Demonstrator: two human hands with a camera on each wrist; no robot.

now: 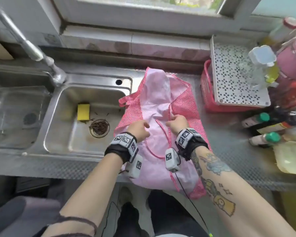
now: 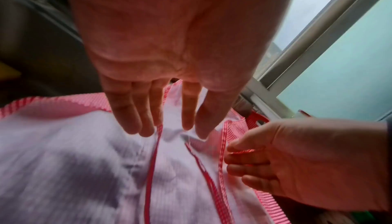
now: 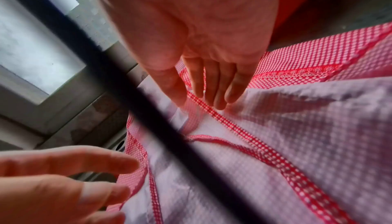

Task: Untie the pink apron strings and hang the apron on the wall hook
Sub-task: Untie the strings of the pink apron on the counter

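Both our forearms reach fwd, wrists close together, each w/ a black strap & tagged camera blocks. Our left hand [image 1: 139,129] is palm down, fingers [image 2: 135,115] straight & slightly spread, tips pressing down. Our right hand [image 1: 177,123] sits just beside it, thumb & fingers [image 3: 212,85] drawn together in a pinch. Right forearm is tattooed; left elbow has dark cords round it.

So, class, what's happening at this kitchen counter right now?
A person is working on a pink apron spread flat on the steel counter beside the sink. The left hand rests with straight fingers on the cloth, while the right hand pinches a red checked apron string. The strings lie loose across the fabric, with no knot plainly visible. The apron is not hung yet, and no wall hook is in view.
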